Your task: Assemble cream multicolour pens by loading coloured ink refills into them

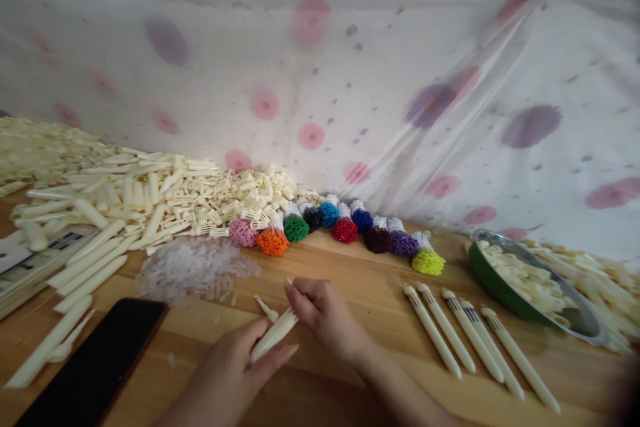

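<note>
Nearest, the left hand (233, 360) is curled around a cream pen barrel (274, 335), its thumb and fingers on either side of the lower part; the barrel slants up toward the right hand (325, 313). That hand is narrow, its thumb and fingertips drawn together right by the barrel's far end; whether they pinch anything small I cannot tell. A slim cream clip piece (267, 309) juts out beyond the left fingers, just beside the barrel. To the left of the hands a black phone (95, 367) lies flat on the wooden table (360, 280), with a loose cream barrel and a clip piece next to it. To the right, five assembled cream pens (473, 335) lie side by side, well apart from the hands, their coloured sliders at the far ends. Farther on, past the left hand, is a pile of small clear plastic pieces (195, 270), with a grey device (45, 260) partly under cream parts at the left edge. Then comes a curving row of ten refill bundles (345, 228), pink through yellow, between a big heap of cream parts (165, 193) and a green-sided bowl (505, 287) of cream pieces. Behind hangs a floral plastic sheet (310, 80).
</note>
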Demonstrator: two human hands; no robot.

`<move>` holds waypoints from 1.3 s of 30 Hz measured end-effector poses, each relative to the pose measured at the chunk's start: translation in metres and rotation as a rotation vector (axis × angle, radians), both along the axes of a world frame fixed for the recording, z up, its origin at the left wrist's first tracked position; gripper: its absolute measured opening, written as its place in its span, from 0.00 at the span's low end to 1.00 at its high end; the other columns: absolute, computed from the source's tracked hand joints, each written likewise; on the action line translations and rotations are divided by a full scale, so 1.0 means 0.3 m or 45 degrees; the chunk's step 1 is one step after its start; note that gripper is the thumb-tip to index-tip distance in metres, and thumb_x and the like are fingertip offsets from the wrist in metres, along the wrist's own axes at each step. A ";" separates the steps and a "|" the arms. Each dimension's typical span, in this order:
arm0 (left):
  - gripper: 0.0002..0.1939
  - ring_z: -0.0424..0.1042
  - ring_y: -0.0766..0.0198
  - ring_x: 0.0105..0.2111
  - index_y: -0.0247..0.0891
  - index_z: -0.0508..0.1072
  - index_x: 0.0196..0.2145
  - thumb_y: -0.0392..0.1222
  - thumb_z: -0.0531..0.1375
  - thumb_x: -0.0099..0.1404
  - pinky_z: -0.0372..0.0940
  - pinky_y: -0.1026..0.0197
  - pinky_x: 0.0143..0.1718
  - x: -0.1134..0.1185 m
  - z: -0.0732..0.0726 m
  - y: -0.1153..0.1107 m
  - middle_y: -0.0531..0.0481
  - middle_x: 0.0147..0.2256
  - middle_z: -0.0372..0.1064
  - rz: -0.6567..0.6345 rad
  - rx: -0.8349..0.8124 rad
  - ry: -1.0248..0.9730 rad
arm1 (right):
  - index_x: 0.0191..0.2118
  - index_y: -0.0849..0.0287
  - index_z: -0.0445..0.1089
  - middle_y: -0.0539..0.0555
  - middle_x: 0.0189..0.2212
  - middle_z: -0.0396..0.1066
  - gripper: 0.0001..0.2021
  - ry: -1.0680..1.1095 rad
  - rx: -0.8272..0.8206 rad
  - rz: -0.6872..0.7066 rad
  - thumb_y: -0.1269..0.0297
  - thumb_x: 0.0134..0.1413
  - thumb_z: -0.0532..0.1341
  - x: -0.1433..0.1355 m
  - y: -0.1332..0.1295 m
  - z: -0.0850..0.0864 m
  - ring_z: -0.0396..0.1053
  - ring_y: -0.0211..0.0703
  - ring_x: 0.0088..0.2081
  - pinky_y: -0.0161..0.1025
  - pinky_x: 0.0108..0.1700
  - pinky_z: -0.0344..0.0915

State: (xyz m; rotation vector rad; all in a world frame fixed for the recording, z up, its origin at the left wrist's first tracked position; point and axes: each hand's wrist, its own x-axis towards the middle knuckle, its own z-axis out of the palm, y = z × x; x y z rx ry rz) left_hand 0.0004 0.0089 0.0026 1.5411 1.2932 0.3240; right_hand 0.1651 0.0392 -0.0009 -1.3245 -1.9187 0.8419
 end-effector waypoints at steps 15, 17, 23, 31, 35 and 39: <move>0.14 0.66 0.58 0.26 0.41 0.66 0.26 0.51 0.51 0.61 0.55 0.59 0.29 0.001 -0.030 0.009 0.51 0.23 0.65 0.043 0.466 0.237 | 0.18 0.57 0.48 0.44 0.16 0.46 0.18 0.044 -0.012 -0.101 0.61 0.59 0.47 -0.018 0.012 -0.047 0.46 0.32 0.20 0.32 0.21 0.43; 0.20 0.59 0.66 0.18 0.41 0.66 0.28 0.59 0.48 0.61 0.52 0.65 0.19 -0.012 -0.018 0.009 0.56 0.20 0.61 -0.008 0.013 -0.097 | 0.20 0.57 0.49 0.45 0.17 0.50 0.18 0.077 0.024 0.003 0.57 0.60 0.47 -0.009 0.002 -0.025 0.49 0.32 0.21 0.31 0.23 0.47; 0.21 0.38 0.74 0.13 0.42 0.62 0.28 0.63 0.47 0.59 0.36 0.70 0.13 -0.036 0.001 0.005 0.65 0.15 0.45 -0.072 -0.773 -0.470 | 0.20 0.56 0.50 0.45 0.18 0.52 0.18 0.079 0.088 0.113 0.56 0.59 0.46 -0.009 -0.023 0.017 0.52 0.33 0.22 0.31 0.25 0.50; 0.13 0.68 0.55 0.27 0.40 0.69 0.29 0.47 0.49 0.63 0.55 0.58 0.29 0.005 -0.034 0.004 0.49 0.24 0.68 -0.033 0.606 0.484 | 0.19 0.56 0.47 0.43 0.14 0.47 0.16 -0.025 0.027 -0.168 0.65 0.57 0.48 -0.033 -0.001 -0.019 0.45 0.32 0.19 0.33 0.22 0.42; 0.21 0.53 0.70 0.15 0.41 0.66 0.29 0.60 0.47 0.60 0.47 0.67 0.16 -0.020 -0.003 0.010 0.58 0.18 0.58 -0.013 -0.169 -0.134 | 0.20 0.57 0.51 0.46 0.19 0.54 0.17 0.037 0.075 0.056 0.58 0.59 0.47 -0.017 -0.016 0.011 0.53 0.33 0.22 0.30 0.25 0.51; 0.24 0.36 0.74 0.13 0.43 0.63 0.29 0.67 0.51 0.51 0.35 0.70 0.12 -0.042 0.028 0.012 0.64 0.16 0.46 -0.110 -0.837 -0.495 | 0.22 0.57 0.53 0.47 0.20 0.56 0.17 0.052 0.098 0.153 0.55 0.60 0.46 -0.014 -0.029 0.030 0.55 0.33 0.24 0.30 0.27 0.54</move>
